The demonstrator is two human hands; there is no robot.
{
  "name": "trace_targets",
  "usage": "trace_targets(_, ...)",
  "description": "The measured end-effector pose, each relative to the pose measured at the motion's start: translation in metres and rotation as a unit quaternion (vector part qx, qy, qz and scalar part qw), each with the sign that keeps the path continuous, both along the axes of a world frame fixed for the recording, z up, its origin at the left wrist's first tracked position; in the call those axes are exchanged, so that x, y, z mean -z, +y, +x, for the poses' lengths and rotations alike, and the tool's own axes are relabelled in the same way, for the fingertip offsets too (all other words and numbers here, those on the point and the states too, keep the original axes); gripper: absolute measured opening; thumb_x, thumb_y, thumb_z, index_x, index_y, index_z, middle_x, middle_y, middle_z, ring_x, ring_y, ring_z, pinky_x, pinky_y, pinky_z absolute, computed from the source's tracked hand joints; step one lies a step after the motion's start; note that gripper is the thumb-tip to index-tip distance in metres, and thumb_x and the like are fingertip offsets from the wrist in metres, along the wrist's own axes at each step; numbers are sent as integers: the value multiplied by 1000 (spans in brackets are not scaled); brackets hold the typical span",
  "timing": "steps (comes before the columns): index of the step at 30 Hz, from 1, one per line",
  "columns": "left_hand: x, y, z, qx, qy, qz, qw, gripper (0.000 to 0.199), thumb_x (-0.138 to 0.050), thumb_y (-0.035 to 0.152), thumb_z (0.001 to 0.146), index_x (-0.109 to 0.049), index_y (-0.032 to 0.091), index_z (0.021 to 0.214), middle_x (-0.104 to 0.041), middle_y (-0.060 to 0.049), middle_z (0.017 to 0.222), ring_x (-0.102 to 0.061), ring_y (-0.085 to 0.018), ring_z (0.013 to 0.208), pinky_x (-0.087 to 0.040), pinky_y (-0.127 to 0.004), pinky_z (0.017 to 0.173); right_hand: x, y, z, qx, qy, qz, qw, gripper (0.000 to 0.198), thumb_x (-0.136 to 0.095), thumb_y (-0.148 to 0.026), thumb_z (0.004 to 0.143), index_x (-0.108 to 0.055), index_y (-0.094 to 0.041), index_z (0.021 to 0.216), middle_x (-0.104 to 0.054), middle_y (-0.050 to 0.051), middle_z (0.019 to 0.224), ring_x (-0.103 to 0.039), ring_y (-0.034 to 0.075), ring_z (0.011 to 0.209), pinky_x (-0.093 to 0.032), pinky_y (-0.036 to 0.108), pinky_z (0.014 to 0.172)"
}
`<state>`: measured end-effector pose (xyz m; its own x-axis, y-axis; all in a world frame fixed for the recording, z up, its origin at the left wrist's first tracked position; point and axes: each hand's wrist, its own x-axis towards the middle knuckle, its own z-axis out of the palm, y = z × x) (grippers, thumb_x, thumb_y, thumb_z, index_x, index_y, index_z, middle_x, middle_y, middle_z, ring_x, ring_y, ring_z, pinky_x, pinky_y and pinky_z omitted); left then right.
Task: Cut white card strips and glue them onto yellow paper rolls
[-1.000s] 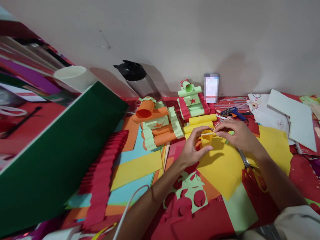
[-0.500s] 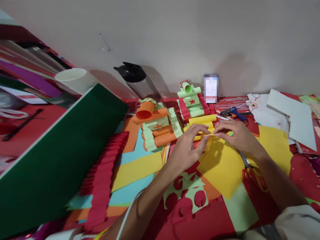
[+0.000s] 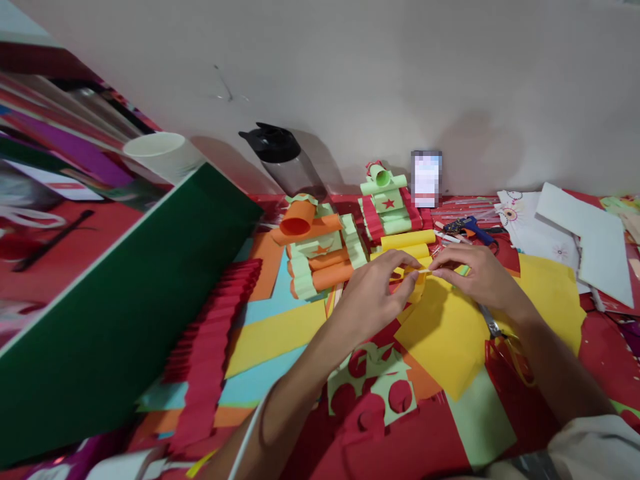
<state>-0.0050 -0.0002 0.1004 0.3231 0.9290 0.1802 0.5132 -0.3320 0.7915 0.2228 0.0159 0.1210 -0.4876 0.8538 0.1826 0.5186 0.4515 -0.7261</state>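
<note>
A plain grey wall (image 3: 320, 80) rises behind a red-covered worktop (image 3: 607, 347) crowded with paper craft. From where I stand, the far left is taken up by a slanting dark green board (image 3: 125, 320), with a white cup (image 3: 173, 165) behind it. Next come a crinkled red paper strip (image 3: 205, 360), a flat yellow strip (image 3: 277, 337) and a black-lidded bottle (image 3: 300, 177) leaning near the wall.

Towards the middle stands an orange-and-green paper tank model (image 3: 320, 257), its barrel and star in place; it looks finished. The left hand (image 3: 377, 287), just right of it, has a narrow grip on a small curled yellow paper piece (image 3: 414, 292), partly hidden by the fingers. A green-and-red tank model (image 3: 390, 203) behind also looks complete.

The yellow one seems barely begun: yellow paper rolls (image 3: 407, 240) lie side by side beyond the hands, and I see no yellow body assembled. The curled piece seems still in the making, raised above a flat yellow sheet (image 3: 445, 333). The right hand (image 3: 473, 270) pinches a thin pale stick (image 3: 425, 271) against it.

Further right are a blue glue gun (image 3: 475, 229), scissors (image 3: 491, 323) and a notched white board (image 3: 593, 240).
</note>
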Motion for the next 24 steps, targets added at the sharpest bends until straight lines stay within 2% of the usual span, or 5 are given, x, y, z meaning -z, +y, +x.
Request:
trace_targets(7, 0, 6, 0, -6, 18, 18, 1000, 16, -62, 35, 95, -75, 25, 93, -80, -4, 96, -73, -26, 85, -55, -35, 72, 3, 1, 0, 1, 6, 0, 1000, 12, -67, -21, 98, -78, -24, 94, -80, 4, 99, -73, 19, 91, -56, 32, 83)
trace_targets(11, 1, 8, 1, 2, 27, 39, 999, 16, -62, 33, 95, -76, 25, 94, -81, -4, 97, -73, -26, 83, -53, -33, 68, 3, 0, 1, 2, 6, -2, 1000, 12, -67, -21, 98, -78, -24, 94, -80, 4, 99, -73, 19, 89, -56, 33, 83)
trace_targets(17, 2, 13, 1, 11, 55, 32, 998, 19, -62, 36, 94, -78, 25, 93, -82, -5, 98, -73, -26, 78, -52, -33, 64, 2, -1, -2, 5, 1, -9, 1000, 13, -66, -19, 97, -78, -23, 94, -80, 4, 99, -72, 17, 88, -55, 31, 84)
trace_targets(21, 5, 14, -2, 14, 53, 37, 998, 21, -64, 40, 95, -78, 26, 92, -82, -5, 94, -71, -24, 71, -48, -32, 60, -6, -2, 3, 10, 15, -29, 999, 8, -70, -25, 96, -78, -23, 98, -80, 4, 102, -73, 17, 89, -56, 31, 86)
trace_targets(24, 6, 16, -3, 13, 53, 27, 998, 20, -66, 41, 94, -78, 26, 91, -82, -4, 93, -68, -23, 66, -47, -32, 59, -17, 1, 21, 57, 29, -4, 998, 11, -70, -30, 97, -78, -23, 101, -79, 5, 105, -73, 18, 95, -55, 31, 88)
